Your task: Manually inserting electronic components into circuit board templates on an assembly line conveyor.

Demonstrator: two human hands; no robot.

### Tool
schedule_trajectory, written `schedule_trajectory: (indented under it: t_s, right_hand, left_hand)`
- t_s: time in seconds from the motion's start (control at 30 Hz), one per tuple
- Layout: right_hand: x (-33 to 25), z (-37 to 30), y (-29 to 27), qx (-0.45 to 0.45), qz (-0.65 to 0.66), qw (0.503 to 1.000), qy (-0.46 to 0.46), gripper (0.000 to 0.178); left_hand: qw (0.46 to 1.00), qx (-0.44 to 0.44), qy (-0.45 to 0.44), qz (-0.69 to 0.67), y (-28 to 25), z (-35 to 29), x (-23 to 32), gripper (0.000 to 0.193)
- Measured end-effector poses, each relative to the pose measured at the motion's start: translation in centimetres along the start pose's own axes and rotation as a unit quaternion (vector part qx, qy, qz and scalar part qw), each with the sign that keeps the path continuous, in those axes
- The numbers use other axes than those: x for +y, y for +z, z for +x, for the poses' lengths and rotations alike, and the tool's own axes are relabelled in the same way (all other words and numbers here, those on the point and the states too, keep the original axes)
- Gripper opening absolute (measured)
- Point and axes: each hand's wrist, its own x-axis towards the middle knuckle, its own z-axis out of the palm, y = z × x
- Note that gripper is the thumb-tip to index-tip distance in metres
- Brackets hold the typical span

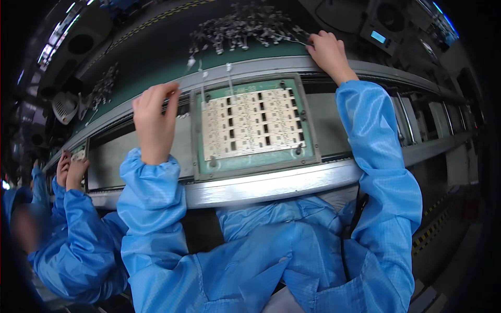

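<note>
My left hand [155, 119] is raised beside the left edge of the green fixture frame [229, 166]. Its fingers are loosely bent, the thumb stands a little off them, and I see nothing held. My right hand [329, 55] reaches beyond the far rail, thumb and forefinger pinched on a thin white wire lead [296, 41] at the right end of a tangled pile of leads [240, 28]. Inside the frame lies a cream circuit board panel [248, 122] with rows of dark slots. Two separate white leads [229, 78] lie across the far rail, their lower ends over the panel.
A metal near rail [261, 187] runs in front of me, a far rail [261, 67] behind the fixture. At left, a co-worker's hands [74, 169] work on another board. A second lead pile [104, 86] lies far left; a device with a lit screen [378, 37] stands far right.
</note>
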Motion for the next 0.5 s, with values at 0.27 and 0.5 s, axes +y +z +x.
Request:
schedule_trajectory:
  t_s: [0.27, 0.5]
  right_hand:
    - [0.7, -0.2, 2.6, 0.091, -0.018, 0.995, -0.022, 0.010]
    - [-1.3, -0.8, -3.8, 0.129, 0.296, 0.945, 0.046, 0.018]
  left_hand:
    - [0.991, -0.119, -0.016, -0.052, 1.8, -2.1, 0.2, 0.014]
    - [0.969, -0.223, -0.065, -0.081, 2.0, -2.1, 0.1, 0.011]
